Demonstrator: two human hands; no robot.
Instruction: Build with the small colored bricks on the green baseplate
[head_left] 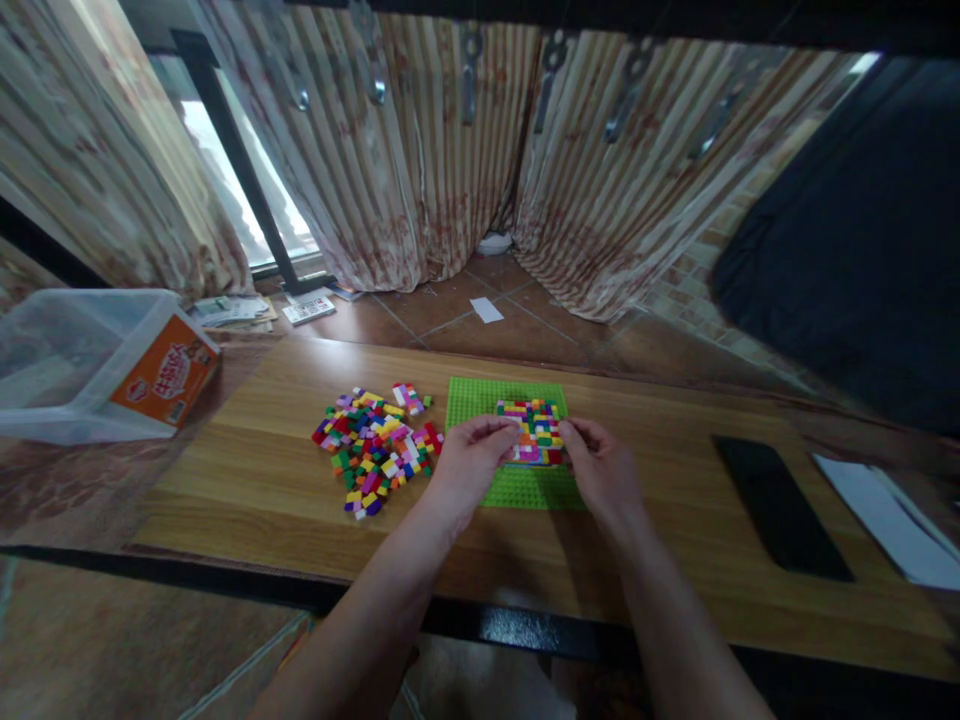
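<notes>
A green studded baseplate (465, 396) lies on the wooden table. Over its middle is a flat block of many-coloured building bricks (541, 425). My left hand (474, 455) is closed at the block's left side, thumb and forefinger pinched over its edge. At the right side, my right hand (602, 468) has its thumb and bent fingers closed on the block's edge. My fingers hide parts of both sides, and whether the block sits on the plate or is slightly raised is unclear. Left of the plate lies a loose pile of bricks (375, 450).
The wooden table (285, 490) has a dark front edge. On its right are a black phone-like slab (780, 508) and white paper (889, 515). A clear plastic bin (82, 350) with an orange label stands at left. Curtains (420, 170) hang behind; metal hooks dangle above.
</notes>
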